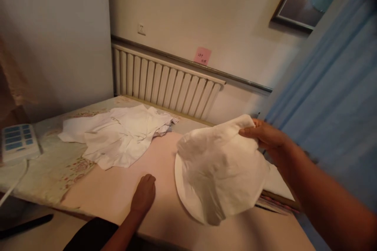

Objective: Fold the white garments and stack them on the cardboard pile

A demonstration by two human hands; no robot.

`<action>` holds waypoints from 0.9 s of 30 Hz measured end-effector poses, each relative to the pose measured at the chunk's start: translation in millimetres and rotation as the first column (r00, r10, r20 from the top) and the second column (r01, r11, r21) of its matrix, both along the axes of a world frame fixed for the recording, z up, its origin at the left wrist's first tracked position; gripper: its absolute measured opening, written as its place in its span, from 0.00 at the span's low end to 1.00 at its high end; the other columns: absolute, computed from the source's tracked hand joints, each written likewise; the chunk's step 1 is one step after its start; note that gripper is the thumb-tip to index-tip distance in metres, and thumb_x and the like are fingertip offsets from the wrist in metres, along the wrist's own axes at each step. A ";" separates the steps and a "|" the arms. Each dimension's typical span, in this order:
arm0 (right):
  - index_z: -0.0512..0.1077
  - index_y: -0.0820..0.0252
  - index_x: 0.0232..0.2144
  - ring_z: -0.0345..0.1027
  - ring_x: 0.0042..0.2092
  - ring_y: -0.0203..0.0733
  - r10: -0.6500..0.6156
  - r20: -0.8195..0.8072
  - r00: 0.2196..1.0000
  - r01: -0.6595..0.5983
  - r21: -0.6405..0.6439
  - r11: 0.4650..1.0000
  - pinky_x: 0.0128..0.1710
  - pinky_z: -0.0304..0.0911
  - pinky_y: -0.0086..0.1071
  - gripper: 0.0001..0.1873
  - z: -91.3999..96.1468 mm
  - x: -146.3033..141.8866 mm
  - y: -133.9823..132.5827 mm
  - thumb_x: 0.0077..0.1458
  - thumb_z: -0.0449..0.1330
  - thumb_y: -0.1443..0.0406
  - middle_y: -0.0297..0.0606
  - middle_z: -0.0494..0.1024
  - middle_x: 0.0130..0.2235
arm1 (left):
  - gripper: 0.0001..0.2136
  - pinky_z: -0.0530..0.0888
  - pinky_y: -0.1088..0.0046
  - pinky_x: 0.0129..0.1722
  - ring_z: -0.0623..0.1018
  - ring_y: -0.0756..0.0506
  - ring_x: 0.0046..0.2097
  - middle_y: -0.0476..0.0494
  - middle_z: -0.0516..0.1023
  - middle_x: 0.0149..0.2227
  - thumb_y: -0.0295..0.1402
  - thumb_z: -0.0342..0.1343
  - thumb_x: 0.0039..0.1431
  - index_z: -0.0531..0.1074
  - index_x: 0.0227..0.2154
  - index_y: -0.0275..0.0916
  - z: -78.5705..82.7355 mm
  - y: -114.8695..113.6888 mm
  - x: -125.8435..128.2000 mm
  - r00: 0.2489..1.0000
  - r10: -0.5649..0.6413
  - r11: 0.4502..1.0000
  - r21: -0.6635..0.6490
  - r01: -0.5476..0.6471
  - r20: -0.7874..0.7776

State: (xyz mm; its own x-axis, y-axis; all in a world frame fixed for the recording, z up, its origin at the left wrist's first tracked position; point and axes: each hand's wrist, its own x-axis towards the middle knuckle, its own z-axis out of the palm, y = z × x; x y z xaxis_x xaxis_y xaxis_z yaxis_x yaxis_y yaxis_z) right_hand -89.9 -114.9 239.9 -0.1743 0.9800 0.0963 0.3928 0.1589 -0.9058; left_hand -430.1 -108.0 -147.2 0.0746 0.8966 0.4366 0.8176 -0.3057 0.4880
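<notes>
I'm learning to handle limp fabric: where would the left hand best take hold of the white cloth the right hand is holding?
I'd pinch the white cloth by its lower edge, coming from the left. The right hand holds the upper right corner, so the cloth droops down and leftward, leaving that edge unheld on the left hand's side.

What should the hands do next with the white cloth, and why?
Maybe the left hand could reach over and take the white cloth's lower edge. Only the right hand holds it, near the top, and it hangs creased, while the left hand is apart from it, at the pink surface.
</notes>
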 end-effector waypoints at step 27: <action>0.75 0.52 0.39 0.70 0.39 0.43 -0.325 0.822 0.468 -0.335 0.505 0.796 0.37 0.56 0.31 0.16 -40.3 -66.4 86.6 0.54 0.52 0.72 0.38 0.78 0.39 | 0.10 0.67 0.62 0.43 0.69 0.42 0.39 0.43 0.70 0.35 0.25 0.41 0.59 0.67 0.31 0.41 -4.4 3.1 -1.5 0.999 0.003 1.000 0.012 -0.004 0.037</action>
